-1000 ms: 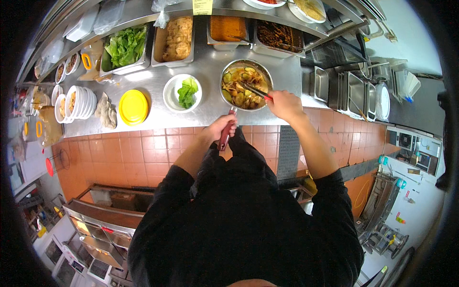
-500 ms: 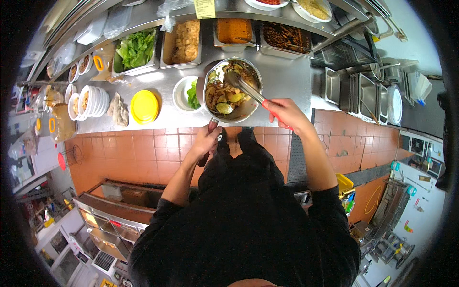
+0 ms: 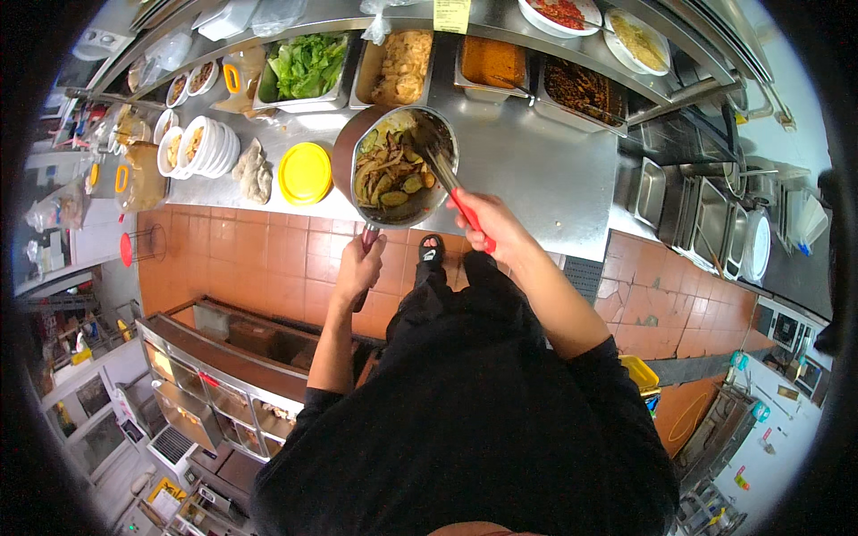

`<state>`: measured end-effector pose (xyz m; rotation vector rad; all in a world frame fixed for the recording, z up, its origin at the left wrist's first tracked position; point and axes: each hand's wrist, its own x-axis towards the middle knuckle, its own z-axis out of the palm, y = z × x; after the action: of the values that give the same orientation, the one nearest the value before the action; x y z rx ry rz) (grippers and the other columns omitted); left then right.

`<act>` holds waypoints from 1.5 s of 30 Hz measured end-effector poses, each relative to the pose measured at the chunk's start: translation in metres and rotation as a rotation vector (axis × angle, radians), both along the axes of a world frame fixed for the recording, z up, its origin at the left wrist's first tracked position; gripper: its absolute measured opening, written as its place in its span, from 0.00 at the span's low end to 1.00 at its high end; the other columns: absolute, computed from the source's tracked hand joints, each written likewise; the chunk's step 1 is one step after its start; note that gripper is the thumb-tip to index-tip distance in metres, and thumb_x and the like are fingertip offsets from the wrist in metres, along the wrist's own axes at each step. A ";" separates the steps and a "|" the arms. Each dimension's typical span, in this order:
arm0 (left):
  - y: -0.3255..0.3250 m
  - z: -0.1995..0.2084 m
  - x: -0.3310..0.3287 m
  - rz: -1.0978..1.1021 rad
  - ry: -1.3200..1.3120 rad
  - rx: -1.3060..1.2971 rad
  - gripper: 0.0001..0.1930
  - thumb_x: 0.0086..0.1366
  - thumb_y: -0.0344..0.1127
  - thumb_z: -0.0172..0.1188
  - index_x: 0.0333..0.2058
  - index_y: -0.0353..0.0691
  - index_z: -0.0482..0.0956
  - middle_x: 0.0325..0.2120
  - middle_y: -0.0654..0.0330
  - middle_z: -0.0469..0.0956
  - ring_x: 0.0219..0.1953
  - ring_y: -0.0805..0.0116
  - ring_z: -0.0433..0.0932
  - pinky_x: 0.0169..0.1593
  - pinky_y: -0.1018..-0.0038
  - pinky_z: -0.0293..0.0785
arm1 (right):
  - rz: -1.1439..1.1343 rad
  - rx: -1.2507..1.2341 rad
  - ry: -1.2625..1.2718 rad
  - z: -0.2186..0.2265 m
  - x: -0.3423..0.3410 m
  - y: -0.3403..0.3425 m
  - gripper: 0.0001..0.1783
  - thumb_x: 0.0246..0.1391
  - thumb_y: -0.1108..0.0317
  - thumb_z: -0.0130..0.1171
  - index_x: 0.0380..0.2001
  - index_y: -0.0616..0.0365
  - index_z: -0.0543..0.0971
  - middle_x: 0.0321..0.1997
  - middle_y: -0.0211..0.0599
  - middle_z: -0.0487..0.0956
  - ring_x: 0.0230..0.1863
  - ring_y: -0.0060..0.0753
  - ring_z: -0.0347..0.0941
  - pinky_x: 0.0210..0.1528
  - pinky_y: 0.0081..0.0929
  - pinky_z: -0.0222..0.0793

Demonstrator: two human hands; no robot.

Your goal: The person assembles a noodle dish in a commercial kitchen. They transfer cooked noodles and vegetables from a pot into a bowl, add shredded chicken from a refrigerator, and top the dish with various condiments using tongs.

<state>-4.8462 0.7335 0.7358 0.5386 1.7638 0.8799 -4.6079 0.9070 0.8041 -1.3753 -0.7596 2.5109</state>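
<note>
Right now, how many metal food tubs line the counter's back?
4, left to right: lettuce tub, pale-food tub, orange-food tub, dark-food tub. All sit beyond the pan; the shelf might hide more.

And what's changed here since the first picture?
The pan has moved left and tipped, hiding the white bowl of greens. The left hand still grips its handle, the right hand the red-handled tongs; the yellow lid stayed put.

Counter [image 3: 545, 192] is free right of pan [image 3: 430, 200], tubs [image 3: 488, 93] behind.
</note>
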 end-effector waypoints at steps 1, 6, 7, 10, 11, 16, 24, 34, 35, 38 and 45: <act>-0.001 0.002 -0.001 0.020 -0.005 -0.010 0.15 0.74 0.44 0.59 0.33 0.38 0.72 0.16 0.67 0.69 0.14 0.78 0.67 0.18 0.74 0.62 | -0.001 0.003 -0.037 0.000 -0.006 -0.003 0.21 0.74 0.50 0.52 0.47 0.59 0.79 0.24 0.27 0.73 0.12 0.11 0.56 0.12 0.14 0.48; -0.009 0.010 -0.005 0.051 -0.003 -0.006 0.15 0.74 0.44 0.59 0.33 0.39 0.72 0.15 0.69 0.67 0.14 0.78 0.65 0.18 0.74 0.60 | 0.155 0.130 0.120 0.004 -0.035 -0.016 0.21 0.74 0.50 0.52 0.47 0.59 0.79 0.23 0.27 0.73 0.12 0.11 0.57 0.12 0.15 0.49; -0.011 0.010 -0.006 0.048 0.002 -0.007 0.15 0.74 0.43 0.59 0.33 0.39 0.72 0.15 0.69 0.66 0.14 0.78 0.64 0.18 0.74 0.60 | 0.169 0.181 0.234 0.005 -0.040 -0.017 0.21 0.74 0.50 0.52 0.48 0.59 0.79 0.23 0.27 0.74 0.12 0.11 0.57 0.12 0.15 0.49; -0.013 0.007 -0.010 0.088 -0.062 -0.001 0.14 0.75 0.43 0.58 0.33 0.39 0.72 0.15 0.70 0.66 0.14 0.79 0.64 0.18 0.75 0.59 | 0.281 0.194 -0.078 0.008 -0.046 -0.023 0.20 0.75 0.51 0.52 0.47 0.59 0.80 0.22 0.26 0.73 0.12 0.11 0.57 0.12 0.16 0.48; -0.014 0.005 -0.012 0.144 -0.075 -0.022 0.14 0.75 0.43 0.58 0.33 0.39 0.72 0.15 0.70 0.66 0.14 0.79 0.64 0.18 0.75 0.59 | 0.341 0.190 -0.220 0.008 -0.046 -0.024 0.20 0.75 0.52 0.51 0.47 0.58 0.80 0.22 0.26 0.73 0.12 0.11 0.56 0.12 0.16 0.48; -0.016 -0.002 -0.023 0.113 0.035 0.042 0.14 0.74 0.42 0.60 0.31 0.40 0.72 0.15 0.70 0.67 0.14 0.80 0.64 0.18 0.76 0.59 | 0.331 0.341 0.175 -0.006 -0.053 -0.023 0.18 0.74 0.55 0.54 0.46 0.61 0.80 0.21 0.26 0.72 0.13 0.12 0.56 0.14 0.19 0.48; -0.019 0.007 -0.034 0.093 0.174 0.002 0.17 0.73 0.43 0.61 0.29 0.36 0.74 0.16 0.67 0.70 0.17 0.76 0.68 0.23 0.71 0.64 | 0.591 0.653 -0.016 -0.024 -0.059 -0.013 0.16 0.72 0.55 0.57 0.45 0.57 0.83 0.21 0.28 0.77 0.17 0.19 0.69 0.19 0.23 0.60; -0.019 -0.018 -0.031 0.101 0.645 0.102 0.21 0.72 0.46 0.58 0.34 0.28 0.77 0.21 0.47 0.78 0.25 0.53 0.80 0.32 0.59 0.73 | 0.787 1.377 -0.542 -0.054 -0.060 -0.037 0.17 0.70 0.51 0.52 0.44 0.49 0.83 0.32 0.44 0.87 0.34 0.52 0.85 0.39 0.49 0.80; -0.017 -0.021 -0.027 0.096 0.688 0.096 0.20 0.72 0.44 0.58 0.35 0.28 0.77 0.23 0.45 0.79 0.27 0.49 0.81 0.34 0.58 0.73 | 0.785 1.406 -0.554 -0.057 -0.061 -0.039 0.17 0.70 0.51 0.52 0.44 0.49 0.83 0.32 0.45 0.86 0.34 0.53 0.84 0.39 0.50 0.80; -0.011 -0.025 -0.016 0.118 0.775 -0.056 0.21 0.73 0.46 0.57 0.37 0.28 0.79 0.29 0.36 0.83 0.36 0.34 0.84 0.39 0.49 0.77 | 0.801 1.341 -0.596 -0.061 -0.066 -0.041 0.17 0.70 0.51 0.52 0.44 0.50 0.83 0.32 0.47 0.86 0.34 0.56 0.84 0.38 0.53 0.80; 0.001 -0.022 0.005 0.063 0.897 -0.177 0.20 0.74 0.49 0.53 0.41 0.34 0.78 0.31 0.34 0.83 0.38 0.31 0.82 0.42 0.42 0.76 | 0.808 1.348 -0.670 -0.064 -0.047 -0.037 0.18 0.71 0.52 0.50 0.42 0.52 0.82 0.31 0.46 0.85 0.32 0.53 0.84 0.35 0.51 0.80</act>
<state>-4.8411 0.7348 0.7143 0.8401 2.6451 0.5299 -4.6547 0.8702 0.7400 -1.3201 -2.7830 0.9617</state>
